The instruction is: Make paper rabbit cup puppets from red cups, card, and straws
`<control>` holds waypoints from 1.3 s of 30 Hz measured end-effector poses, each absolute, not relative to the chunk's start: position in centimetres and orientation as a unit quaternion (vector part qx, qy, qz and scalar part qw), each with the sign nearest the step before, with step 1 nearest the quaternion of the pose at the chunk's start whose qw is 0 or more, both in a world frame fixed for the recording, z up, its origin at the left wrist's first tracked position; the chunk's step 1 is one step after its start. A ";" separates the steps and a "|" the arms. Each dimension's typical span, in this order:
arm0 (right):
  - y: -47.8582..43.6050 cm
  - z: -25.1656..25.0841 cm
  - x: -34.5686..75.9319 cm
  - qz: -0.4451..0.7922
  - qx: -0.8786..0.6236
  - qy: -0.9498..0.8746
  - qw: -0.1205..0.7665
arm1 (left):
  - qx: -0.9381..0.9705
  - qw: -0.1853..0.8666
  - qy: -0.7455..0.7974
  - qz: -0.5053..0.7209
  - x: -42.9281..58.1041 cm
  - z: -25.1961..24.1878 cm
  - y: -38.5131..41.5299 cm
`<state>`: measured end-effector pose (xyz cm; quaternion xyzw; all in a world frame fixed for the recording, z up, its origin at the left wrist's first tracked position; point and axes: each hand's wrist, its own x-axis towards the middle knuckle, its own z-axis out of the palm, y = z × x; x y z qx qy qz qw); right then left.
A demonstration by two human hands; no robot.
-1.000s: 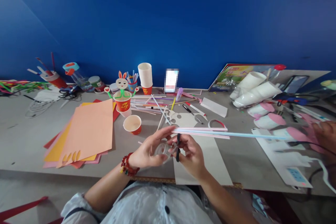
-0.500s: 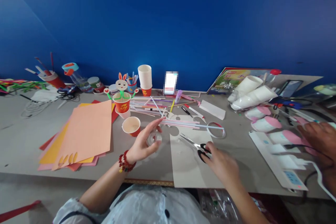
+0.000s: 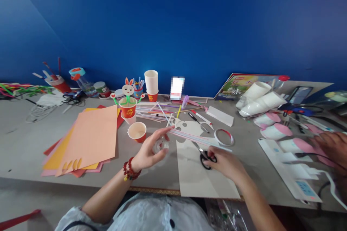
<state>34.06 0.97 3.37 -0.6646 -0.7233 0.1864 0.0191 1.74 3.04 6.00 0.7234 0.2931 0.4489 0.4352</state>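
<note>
In my left hand (image 3: 151, 148) is a clear round object (image 3: 162, 145) that looks like a roll of tape, curled between thumb and fingers. Several pale, thin drinking straws (image 3: 192, 137) stretch right from that hand's fingertips; whether the fingers pinch them is hard to tell. My right hand (image 3: 225, 160) grips scissors (image 3: 205, 158) by their black handles, blades pointing up and left. The far ends of the straws lie just above its knuckles. Below both is a sheet of white paper (image 3: 200, 178) with round holes cut at its far end.
An open paper cup (image 3: 137, 133) stands left of my left hand, near a rabbit-topped red cup (image 3: 128, 110). Coloured paper (image 3: 94, 133) lies farther left. A tape ring (image 3: 223, 137) and a power strip (image 3: 291, 173) are right; another person's hand (image 3: 332, 144) is at the edge.
The scissors have swung more upright and shifted slightly left with my right hand. The straws' right ends have dropped, so they now slope down to the right. My left hand has barely moved.
</note>
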 end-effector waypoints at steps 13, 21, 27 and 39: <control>3.0 10.5 33.3 0.406 -0.531 -0.672 0.320 | 0.807 0.357 0.244 0.402 2.1 7.3 3.5; 3.1 8.9 26.8 0.524 -0.469 -0.661 0.262 | 0.742 0.439 0.255 0.438 2.6 6.3 3.5; 4.0 7.7 30.9 0.495 -0.563 -0.492 0.442 | 0.655 0.421 0.380 0.499 6.2 4.6 7.2; 2.6 6.8 32.1 0.472 -0.586 -0.428 0.501 | 0.809 0.184 0.435 0.349 16.6 0.4 17.2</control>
